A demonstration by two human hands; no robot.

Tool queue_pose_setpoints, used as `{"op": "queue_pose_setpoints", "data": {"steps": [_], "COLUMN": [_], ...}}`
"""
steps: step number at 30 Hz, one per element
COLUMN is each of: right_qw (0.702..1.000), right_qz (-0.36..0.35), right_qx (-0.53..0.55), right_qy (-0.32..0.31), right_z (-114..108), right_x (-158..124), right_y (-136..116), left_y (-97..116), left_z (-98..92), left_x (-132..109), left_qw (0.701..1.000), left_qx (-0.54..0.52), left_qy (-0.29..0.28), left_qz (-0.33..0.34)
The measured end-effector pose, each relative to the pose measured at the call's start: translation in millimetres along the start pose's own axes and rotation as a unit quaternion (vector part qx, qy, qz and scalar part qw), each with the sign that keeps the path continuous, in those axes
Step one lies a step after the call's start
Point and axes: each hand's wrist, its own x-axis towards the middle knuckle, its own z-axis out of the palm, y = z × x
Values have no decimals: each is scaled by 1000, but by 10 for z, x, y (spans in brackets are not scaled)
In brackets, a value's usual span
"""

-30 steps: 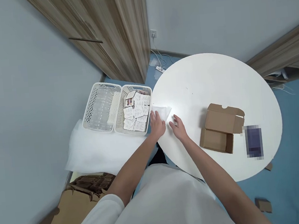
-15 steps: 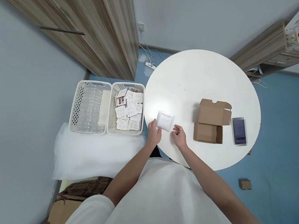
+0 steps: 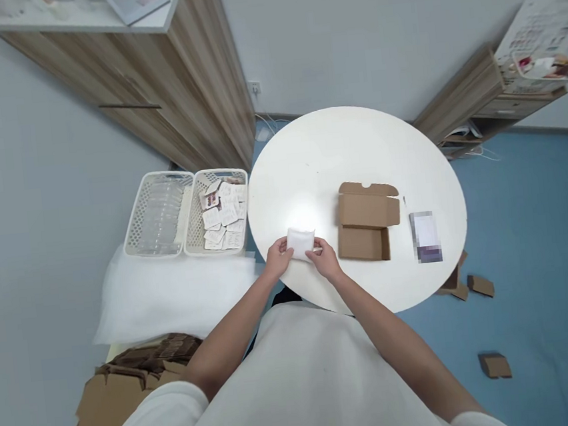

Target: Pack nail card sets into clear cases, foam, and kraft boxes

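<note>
A small white wrapped packet (image 3: 301, 243) is held between my two hands over the near left edge of the round white table (image 3: 348, 146). My left hand (image 3: 279, 258) grips its left side, thumb in front. On the other side, my right hand (image 3: 324, 258) pinches the right edge between thumb and fingers. What the wrapping contains cannot be made out. To the right of my hands stands an open brown cardboard box (image 3: 364, 241), its lid folded back.
Left of the table are a basket of clear plastic containers (image 3: 157, 215) and a basket of printed cards (image 3: 222, 212). White wrapping sheets (image 3: 171, 291) lie before them. A blurred-out phone-like object (image 3: 425, 236) is right of the box. Cardboard boxes (image 3: 494, 365) lie on the floor.
My right hand has closed on the packet's right edge, and my left hand now grips its left side. The packet has been squared up between them. The camera view has shifted.
</note>
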Motion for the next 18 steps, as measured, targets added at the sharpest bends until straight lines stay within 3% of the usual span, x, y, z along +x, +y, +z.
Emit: {"op": "queue_pose_setpoints", "data": {"steps": [5,11,14,18], "right_qw": [998,989,983,977], "right_qz": [-59,-100,-109,-105], "right_qx": [2,-25,-89,-162], "right_qy": [32,102,115,88], "right_z": [-655,-1396,-1609,-1715], "right_x": [-374,-433,-342,-201], "right_y": [119,234,269,340], "left_y": [165,438,518,537], "left_z": [586,1332,1566,1676], "left_x": [-312,-310,-240,-146], "left_qw": [999,992,982,966], "left_qx": [-6,101,169,249], "left_qy": [-32,-20,-16,-17], "left_qz": [28,79,82,69]}}
